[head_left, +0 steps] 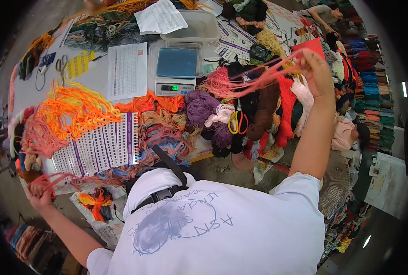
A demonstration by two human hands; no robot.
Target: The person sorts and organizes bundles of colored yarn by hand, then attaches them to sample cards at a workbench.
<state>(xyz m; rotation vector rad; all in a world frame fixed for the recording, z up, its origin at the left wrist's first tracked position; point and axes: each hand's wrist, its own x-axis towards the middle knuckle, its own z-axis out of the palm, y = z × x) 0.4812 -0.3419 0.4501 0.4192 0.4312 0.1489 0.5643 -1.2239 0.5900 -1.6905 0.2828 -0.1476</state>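
Above a tabletop (pixel 29 89) heaped with yarn, the right hand (pixel 316 68) pinches a light, limp bunch of pink-red strands (pixel 254 82) at one end, while the left hand (pixel 38 195) seemingly clenches similar pink yarn (pixel 52 179) low down.

Scale (pixel 175 68) display – green digits, looks like "0.0", not sure. White T-shirt (pixel 204 229) print upside down – "ASV" partly readable, rest blurred. Printed sheets (pixel 127 69) on desk (pixel 94 78) – too small to read.
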